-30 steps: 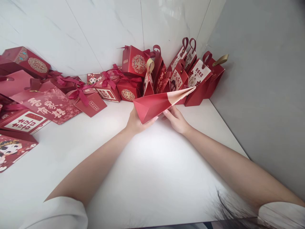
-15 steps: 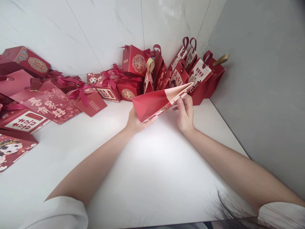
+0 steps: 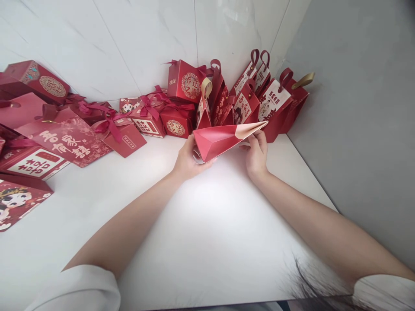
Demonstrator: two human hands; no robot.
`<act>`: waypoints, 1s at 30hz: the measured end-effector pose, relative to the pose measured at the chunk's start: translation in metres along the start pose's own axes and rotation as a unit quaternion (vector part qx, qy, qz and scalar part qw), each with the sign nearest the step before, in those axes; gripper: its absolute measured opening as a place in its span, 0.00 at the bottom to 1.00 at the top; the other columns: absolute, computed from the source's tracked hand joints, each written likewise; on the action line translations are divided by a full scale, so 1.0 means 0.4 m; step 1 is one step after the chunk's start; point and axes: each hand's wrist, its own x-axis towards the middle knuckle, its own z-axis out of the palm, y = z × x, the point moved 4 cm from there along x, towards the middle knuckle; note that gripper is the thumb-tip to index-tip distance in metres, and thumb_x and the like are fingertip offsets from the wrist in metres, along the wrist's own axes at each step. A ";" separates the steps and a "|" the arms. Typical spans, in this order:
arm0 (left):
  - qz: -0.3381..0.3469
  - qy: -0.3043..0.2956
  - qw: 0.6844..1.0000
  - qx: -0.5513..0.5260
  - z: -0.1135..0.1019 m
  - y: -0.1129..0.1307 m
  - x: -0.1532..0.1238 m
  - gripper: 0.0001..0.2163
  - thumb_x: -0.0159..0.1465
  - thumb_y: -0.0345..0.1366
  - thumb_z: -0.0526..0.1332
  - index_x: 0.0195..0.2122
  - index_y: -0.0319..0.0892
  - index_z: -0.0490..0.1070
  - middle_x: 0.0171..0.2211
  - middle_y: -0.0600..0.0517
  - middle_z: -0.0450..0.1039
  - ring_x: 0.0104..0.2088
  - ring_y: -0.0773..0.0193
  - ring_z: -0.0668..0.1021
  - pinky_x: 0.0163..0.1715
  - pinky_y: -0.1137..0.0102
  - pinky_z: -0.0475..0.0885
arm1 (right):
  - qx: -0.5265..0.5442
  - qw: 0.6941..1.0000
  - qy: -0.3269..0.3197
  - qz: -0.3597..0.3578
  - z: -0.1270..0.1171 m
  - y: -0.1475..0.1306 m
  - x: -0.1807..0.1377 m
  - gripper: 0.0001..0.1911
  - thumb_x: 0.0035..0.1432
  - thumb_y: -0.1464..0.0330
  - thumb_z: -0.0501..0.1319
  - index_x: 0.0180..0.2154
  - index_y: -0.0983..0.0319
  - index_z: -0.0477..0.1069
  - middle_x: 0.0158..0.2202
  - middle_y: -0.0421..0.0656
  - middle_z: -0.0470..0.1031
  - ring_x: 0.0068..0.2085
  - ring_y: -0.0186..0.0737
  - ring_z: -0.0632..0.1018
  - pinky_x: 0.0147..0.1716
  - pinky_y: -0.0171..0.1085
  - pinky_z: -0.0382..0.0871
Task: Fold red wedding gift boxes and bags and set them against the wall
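Note:
A red paper gift box (image 3: 220,141), wedge-shaped with a pale inner strip near its pointed tip, is held on its side above the white table. Its open side faces me, so the red inside shows. My left hand (image 3: 189,160) is closed round the wide end at the left, thumb and fingers along the lower edge. My right hand (image 3: 257,153) grips the narrow end at the right, its fingertips partly hidden behind the card. The printed outer face is turned out of sight.
Behind stand several red gift boxes with ribbon loops, among them a box with a white label (image 3: 275,100). Ribbon-tied boxes (image 3: 177,120) line the tiled wall. More boxes, including a flat-fronted red one (image 3: 76,142), cover the left of the white table (image 3: 201,242). A grey panel (image 3: 359,116) rises at right.
The gift box has turned in my hands: its printed front has rotated out of view, and more of the inside shows. Both hands have shifted slightly right.

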 end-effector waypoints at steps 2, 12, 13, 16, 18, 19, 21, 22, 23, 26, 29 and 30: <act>-0.005 -0.010 1.000 0.006 0.001 -0.002 0.001 0.34 0.50 0.45 0.75 0.55 0.44 0.65 0.44 0.45 0.78 0.39 0.54 0.82 0.35 0.62 0.79 | 0.024 0.999 0.009 0.042 0.003 0.003 0.002 0.07 0.59 0.60 0.57 0.37 0.56 0.67 0.37 0.38 0.74 0.35 0.34 0.76 0.30 0.31 0.70; -0.049 -0.056 0.997 -0.037 0.013 -0.018 0.004 0.36 0.51 0.44 0.76 0.59 0.42 0.65 0.46 0.43 0.80 0.40 0.53 0.83 0.35 0.65 0.79 | 0.041 0.995 0.013 0.090 0.002 0.017 0.013 0.10 0.54 0.58 0.58 0.32 0.56 0.62 0.29 0.36 0.69 0.30 0.34 0.74 0.25 0.32 0.64; -0.048 -0.057 0.996 -0.040 0.013 -0.018 0.005 0.36 0.51 0.44 0.75 0.59 0.42 0.65 0.46 0.43 0.80 0.41 0.53 0.83 0.35 0.66 0.79 | 0.041 0.995 0.010 0.090 0.003 0.018 0.014 0.10 0.54 0.58 0.58 0.32 0.56 0.62 0.29 0.36 0.69 0.30 0.35 0.74 0.25 0.32 0.64; -0.045 -0.053 0.997 -0.039 0.012 -0.015 0.007 0.35 0.52 0.43 0.75 0.58 0.41 0.65 0.47 0.43 0.80 0.42 0.53 0.83 0.37 0.65 0.79 | 0.045 0.994 0.005 0.097 0.005 0.020 0.014 0.09 0.54 0.59 0.58 0.32 0.56 0.62 0.29 0.36 0.70 0.30 0.35 0.74 0.25 0.32 0.64; -0.044 -0.048 0.997 -0.035 0.011 -0.014 0.008 0.34 0.51 0.44 0.75 0.57 0.40 0.66 0.47 0.43 0.79 0.43 0.52 0.83 0.39 0.64 0.79 | 0.043 0.994 -0.003 0.100 0.007 0.020 0.015 0.09 0.54 0.59 0.58 0.31 0.56 0.62 0.29 0.36 0.70 0.30 0.35 0.74 0.25 0.32 0.64; -0.045 -0.045 0.997 -0.033 0.011 -0.013 0.008 0.34 0.51 0.44 0.75 0.56 0.40 0.66 0.47 0.43 0.79 0.43 0.52 0.83 0.39 0.64 0.79 | 0.040 0.994 -0.009 0.101 0.007 0.020 0.015 0.09 0.55 0.59 0.58 0.31 0.56 0.61 0.29 0.36 0.71 0.30 0.35 0.75 0.26 0.33 0.64; -0.047 -0.044 0.997 -0.032 0.011 -0.013 0.009 0.34 0.51 0.45 0.75 0.56 0.40 0.66 0.47 0.42 0.79 0.44 0.52 0.83 0.40 0.63 0.79 | 0.035 0.994 -0.015 0.101 0.008 0.020 0.016 0.10 0.55 0.59 0.58 0.31 0.56 0.61 0.29 0.37 0.71 0.31 0.35 0.75 0.26 0.33 0.65; -0.047 -0.044 0.997 -0.033 0.011 -0.012 0.009 0.34 0.51 0.45 0.76 0.56 0.40 0.66 0.47 0.42 0.79 0.44 0.51 0.83 0.41 0.63 0.79 | 0.035 0.994 -0.016 0.103 0.007 0.020 0.016 0.10 0.55 0.58 0.58 0.31 0.56 0.61 0.29 0.36 0.71 0.31 0.35 0.75 0.26 0.33 0.65; -0.047 -0.045 0.997 -0.033 0.011 -0.011 0.009 0.35 0.51 0.44 0.76 0.56 0.40 0.66 0.47 0.42 0.79 0.44 0.51 0.83 0.41 0.63 0.79 | 0.036 0.994 -0.016 0.105 0.007 0.020 0.016 0.10 0.55 0.58 0.58 0.31 0.56 0.61 0.29 0.36 0.71 0.31 0.35 0.75 0.26 0.33 0.65; -0.046 -0.044 0.997 -0.035 0.010 -0.009 0.008 0.35 0.51 0.44 0.76 0.57 0.40 0.65 0.48 0.42 0.79 0.44 0.51 0.83 0.42 0.62 0.80 | 0.038 0.993 -0.013 0.109 0.007 0.020 0.016 0.10 0.54 0.59 0.58 0.30 0.57 0.62 0.29 0.36 0.72 0.31 0.35 0.75 0.26 0.33 0.65; -0.044 -0.037 0.998 -0.029 0.008 -0.012 0.007 0.34 0.51 0.44 0.75 0.57 0.41 0.65 0.48 0.43 0.79 0.44 0.51 0.83 0.41 0.63 0.80 | 0.042 0.993 -0.006 0.108 0.009 0.018 0.015 0.08 0.53 0.60 0.58 0.29 0.57 0.62 0.28 0.36 0.71 0.30 0.35 0.75 0.25 0.33 0.64; -0.043 -0.035 0.998 -0.026 0.008 -0.014 0.006 0.34 0.51 0.44 0.75 0.57 0.41 0.65 0.48 0.43 0.79 0.45 0.51 0.83 0.41 0.63 0.79 | 0.045 0.993 -0.003 0.108 0.009 0.017 0.014 0.07 0.53 0.61 0.58 0.29 0.57 0.63 0.28 0.36 0.71 0.30 0.35 0.75 0.25 0.33 0.64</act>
